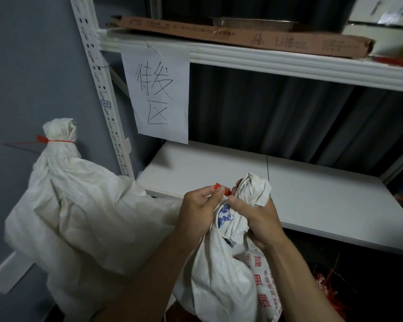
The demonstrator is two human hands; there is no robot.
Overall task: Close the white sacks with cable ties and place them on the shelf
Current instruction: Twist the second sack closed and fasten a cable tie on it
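A white sack [221, 275] with red and blue print stands in front of me, its neck bunched upward. My right hand [256, 219] grips that bunched neck. My left hand [200, 205] pinches the head of a red cable tie [221, 188] right beside the neck. A second white sack [75, 205] leans at the left, its neck cinched by a red cable tie [56, 141] whose tail sticks out leftward. The white shelf board [312, 194] lies just behind my hands.
A handwritten paper sign [158, 94] hangs from the upper shelf [265, 59], which carries a flat brown cardboard box [242, 36]. The perforated white upright [102, 89] stands at the left against a grey wall. Red cable ties [330, 289] lie low at the right.
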